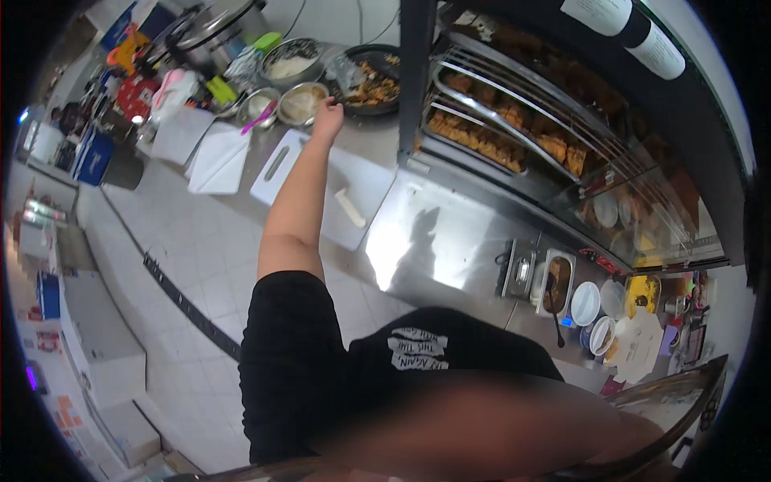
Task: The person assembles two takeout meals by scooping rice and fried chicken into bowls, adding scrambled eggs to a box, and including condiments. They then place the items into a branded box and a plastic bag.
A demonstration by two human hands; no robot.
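My left arm reaches out over the white cutting board [353,173] on the counter. At its far end, my left hand [327,122] is at the right side of a metal bowl [289,118] holding something pale tan. Its fingers look curled together; what they hold, if anything, is too small to make out. Right beside the hand sits a dark round pan [384,105] with browned food bits and a clear plastic bag. A white, stick-shaped piece [350,208] lies on the board. My right hand does not show.
Left of the tan bowl, a pink utensil [259,117] rests at a smaller bowl; a bowl of white food [291,66] is behind. White sheets [218,161] lie at the counter edge. A lit display case [514,104] holds trays of browned food. Metal containers [556,281] stand right.
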